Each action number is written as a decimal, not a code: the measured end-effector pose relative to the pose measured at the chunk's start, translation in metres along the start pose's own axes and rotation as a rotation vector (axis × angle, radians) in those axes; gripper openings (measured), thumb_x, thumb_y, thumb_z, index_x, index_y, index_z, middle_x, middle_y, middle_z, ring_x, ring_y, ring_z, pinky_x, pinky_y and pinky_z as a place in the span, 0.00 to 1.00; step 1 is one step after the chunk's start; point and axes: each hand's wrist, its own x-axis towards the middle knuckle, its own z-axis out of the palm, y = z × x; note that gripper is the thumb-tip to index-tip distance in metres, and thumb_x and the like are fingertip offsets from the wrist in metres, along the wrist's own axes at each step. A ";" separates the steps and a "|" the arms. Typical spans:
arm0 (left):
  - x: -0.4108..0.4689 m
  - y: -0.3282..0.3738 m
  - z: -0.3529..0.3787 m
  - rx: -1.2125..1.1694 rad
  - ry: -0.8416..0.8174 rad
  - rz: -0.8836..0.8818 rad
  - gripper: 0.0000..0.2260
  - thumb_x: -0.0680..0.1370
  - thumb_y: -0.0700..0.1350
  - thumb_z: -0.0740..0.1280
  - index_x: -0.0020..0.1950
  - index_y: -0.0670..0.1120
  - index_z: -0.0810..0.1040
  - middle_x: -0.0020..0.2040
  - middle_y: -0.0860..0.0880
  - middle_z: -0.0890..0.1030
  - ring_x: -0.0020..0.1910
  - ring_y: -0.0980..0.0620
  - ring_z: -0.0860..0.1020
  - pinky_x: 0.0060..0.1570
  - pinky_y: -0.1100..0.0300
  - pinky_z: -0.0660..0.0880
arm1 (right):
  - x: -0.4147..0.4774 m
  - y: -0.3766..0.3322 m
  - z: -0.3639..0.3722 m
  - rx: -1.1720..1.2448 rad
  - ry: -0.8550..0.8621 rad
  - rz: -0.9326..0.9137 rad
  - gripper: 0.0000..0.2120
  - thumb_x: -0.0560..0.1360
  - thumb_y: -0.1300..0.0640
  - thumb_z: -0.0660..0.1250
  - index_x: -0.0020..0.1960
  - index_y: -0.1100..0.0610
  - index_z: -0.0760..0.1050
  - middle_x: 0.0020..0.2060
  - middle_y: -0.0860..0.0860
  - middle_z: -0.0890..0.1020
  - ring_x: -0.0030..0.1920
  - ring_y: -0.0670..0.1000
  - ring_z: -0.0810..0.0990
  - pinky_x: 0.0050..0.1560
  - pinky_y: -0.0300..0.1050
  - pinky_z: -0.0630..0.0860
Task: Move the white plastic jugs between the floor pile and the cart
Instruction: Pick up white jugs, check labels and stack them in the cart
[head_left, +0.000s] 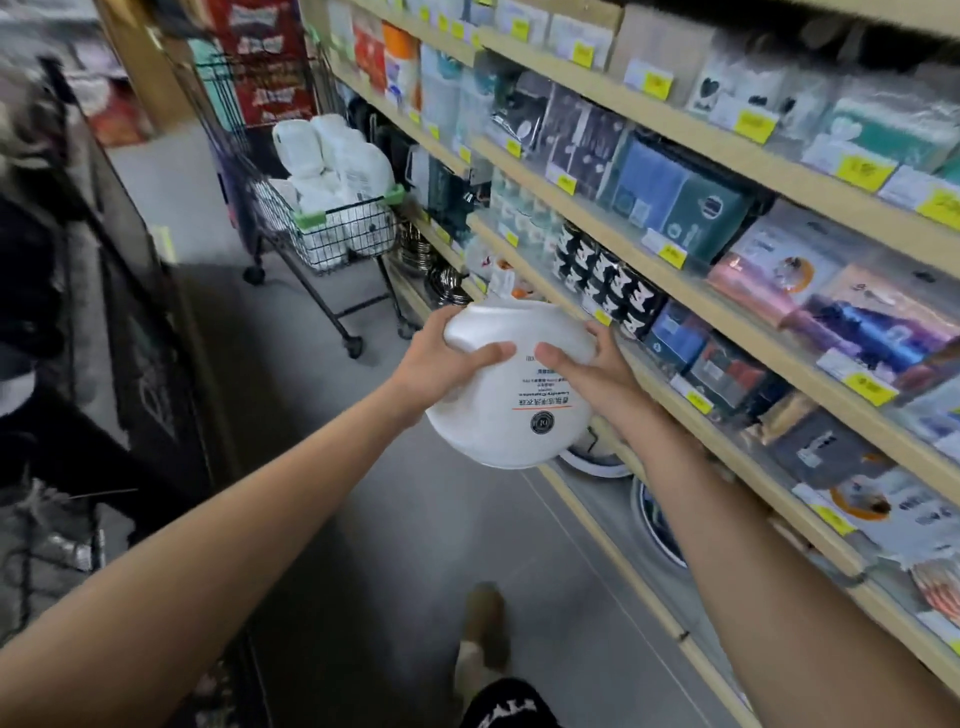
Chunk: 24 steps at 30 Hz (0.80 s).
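Fingers (603, 336) of our left hand (441, 364) and right hand (592, 371) curl round one white jug (511, 415), held tilted in the air between them. Ahead of the fingers, well apart, stands the cart (348, 209) heaped with more white jugs (332, 156); shelves (727, 306) run just right of our right fingers.

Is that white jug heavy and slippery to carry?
Probably heavy for its size: both the left hand and right hand grip the jug. Its smooth, rounded plastic looks a bit slippery. It likely stays stiff; no dents show where it is gripped.
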 end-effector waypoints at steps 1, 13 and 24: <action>0.013 -0.002 -0.010 -0.002 0.017 -0.005 0.36 0.67 0.57 0.76 0.71 0.52 0.64 0.62 0.51 0.74 0.57 0.50 0.77 0.53 0.56 0.75 | 0.016 -0.004 0.011 -0.007 -0.013 -0.004 0.30 0.68 0.44 0.76 0.64 0.47 0.65 0.58 0.49 0.75 0.52 0.48 0.77 0.42 0.43 0.74; 0.203 -0.004 -0.140 -0.067 0.249 -0.140 0.34 0.66 0.56 0.78 0.66 0.51 0.66 0.59 0.51 0.76 0.53 0.54 0.77 0.47 0.61 0.74 | 0.256 -0.074 0.144 -0.081 -0.257 -0.029 0.34 0.68 0.43 0.75 0.68 0.49 0.65 0.56 0.46 0.75 0.53 0.48 0.77 0.54 0.45 0.75; 0.291 -0.012 -0.260 -0.106 0.535 -0.219 0.36 0.69 0.54 0.75 0.72 0.51 0.62 0.58 0.52 0.75 0.48 0.60 0.74 0.37 0.66 0.70 | 0.389 -0.143 0.280 -0.096 -0.558 -0.111 0.28 0.69 0.46 0.75 0.62 0.49 0.67 0.50 0.44 0.76 0.49 0.45 0.77 0.47 0.40 0.74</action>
